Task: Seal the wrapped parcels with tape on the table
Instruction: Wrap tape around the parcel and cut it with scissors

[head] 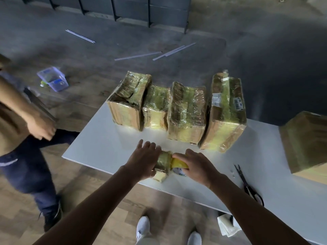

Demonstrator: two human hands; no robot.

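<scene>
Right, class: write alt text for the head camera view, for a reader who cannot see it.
A person's left hand presses a small wrapped parcel on a white table while the right hand holds a yellow tape roll against it. Four larger wrapped parcels stand behind; black scissors lie to the right.

White table (106, 147): four wrapped parcels (187, 112) in row, small parcel (162, 163), scissors (245, 182), possibly cardboard box (306, 144) right.

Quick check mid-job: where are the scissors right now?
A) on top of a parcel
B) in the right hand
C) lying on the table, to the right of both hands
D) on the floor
C: the scissors lie flat on the table, untouched, to the right of the right hand, which grips the tape roll.
</scene>
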